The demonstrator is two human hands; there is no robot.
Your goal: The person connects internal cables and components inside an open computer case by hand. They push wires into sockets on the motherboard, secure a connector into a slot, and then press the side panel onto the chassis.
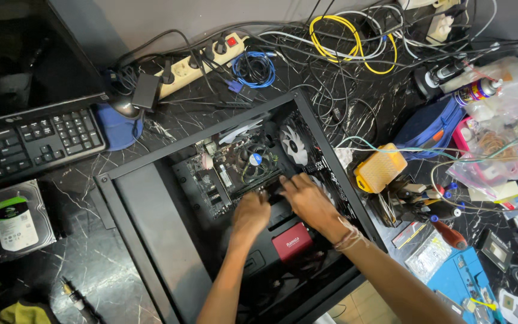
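Note:
An open black computer case (151, 204) lies flat on the dark marble desk. Inside it sit a motherboard (220, 177) with a round cooler fan (254, 161) and a white case fan (294, 146). Both my hands reach into the case at the board's lower edge. My left hand (250, 213) presses down with fingers curled over a dark part. My right hand (304, 197) lies beside it, fingers pushing on the same dark part, which they mostly hide. A red box-shaped unit (291, 241) sits just below my hands.
A black keyboard (28, 141) and a hard drive (14, 222) lie left of the case. A power strip (202, 60) and tangled cables fill the back. A yellow box (380, 168), tools, a spray can (478, 91) and a blue mat (460, 282) crowd the right.

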